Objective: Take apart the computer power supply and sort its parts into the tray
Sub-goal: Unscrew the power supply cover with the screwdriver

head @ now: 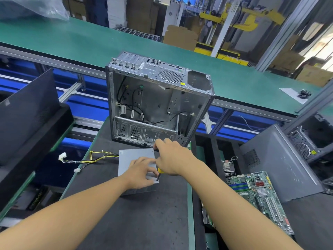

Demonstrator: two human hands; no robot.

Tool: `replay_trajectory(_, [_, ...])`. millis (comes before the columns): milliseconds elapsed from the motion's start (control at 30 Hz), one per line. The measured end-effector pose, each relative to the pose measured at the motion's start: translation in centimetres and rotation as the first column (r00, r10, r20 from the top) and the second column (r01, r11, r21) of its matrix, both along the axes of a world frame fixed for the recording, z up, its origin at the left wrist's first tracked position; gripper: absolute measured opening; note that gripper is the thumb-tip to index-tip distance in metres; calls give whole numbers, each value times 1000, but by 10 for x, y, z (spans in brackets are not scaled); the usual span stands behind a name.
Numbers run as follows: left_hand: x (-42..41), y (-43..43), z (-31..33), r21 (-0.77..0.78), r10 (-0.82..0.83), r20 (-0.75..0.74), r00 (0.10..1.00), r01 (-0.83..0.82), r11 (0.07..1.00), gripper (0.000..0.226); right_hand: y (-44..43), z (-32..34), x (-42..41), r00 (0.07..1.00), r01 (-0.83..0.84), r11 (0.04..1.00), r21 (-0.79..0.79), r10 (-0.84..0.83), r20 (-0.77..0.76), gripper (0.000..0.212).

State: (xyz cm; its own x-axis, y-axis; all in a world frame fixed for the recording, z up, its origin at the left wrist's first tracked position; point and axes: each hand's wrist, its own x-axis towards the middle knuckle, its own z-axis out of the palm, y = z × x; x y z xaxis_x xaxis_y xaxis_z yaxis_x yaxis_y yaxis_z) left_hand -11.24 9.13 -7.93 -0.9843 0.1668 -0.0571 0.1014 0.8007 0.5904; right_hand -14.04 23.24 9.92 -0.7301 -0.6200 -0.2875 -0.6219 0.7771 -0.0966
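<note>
**Supply flat on the counter, driver at its near right corner**

The supply [134, 156] lies on the dark counter [137, 222], just ahead of the forearms.

- **Left hand** [141, 171]: rests on the lid, thumb and fingers bent toward the driver tip. I cannot tell whether they pinch anything.
- **Right hand** [171, 157]: gripped round the driver [159, 173], whose tip is set at the lid's 4 o'clock corner.
- **Handling:** it looks like a stiff sheet-metal box, likely heavy for its size, with smooth faces and probably sharp edges. Best held by two opposite side walls, not by the limp leads [86, 160].
- **Pointing:** broad face up, with the leads leaving the 9 o'clock side. From above it reads nearly square, so its long axis is hard to call.
- **At 3 o'clock:** a board [257, 192].
- **At 12 o'clock:** the open case [158, 100], just beyond the supply.
</note>
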Motion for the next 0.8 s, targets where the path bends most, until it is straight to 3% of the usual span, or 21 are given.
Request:
replay_trajectory(100, [-1,-2,-1,-7,-4,-9,1000,4,1000,18,1,3,1,996,5,1000,-5,-4,89,47])
replay_trajectory(300, [-3,2,1,-3,9,19,1000,-9,1000,14,-1,3,5,998,40,997,66,-36,-51,37])
replay_trajectory(433, [-2,3,1,16,20,12,1000,-20,1000,10,0,2,3,1000,20,1000,15,-20,-22,27])
replay_trajectory(600, [-1,9,1,-26,37,-60,998,-38,999,16,1,3,0,998,2,1000,14,-3,64,43])
replay_trajectory(800, [1,16,6,-114,30,-132,991,-45,992,18,5,0,2,1000,27,1000,14,-27,-12,32])
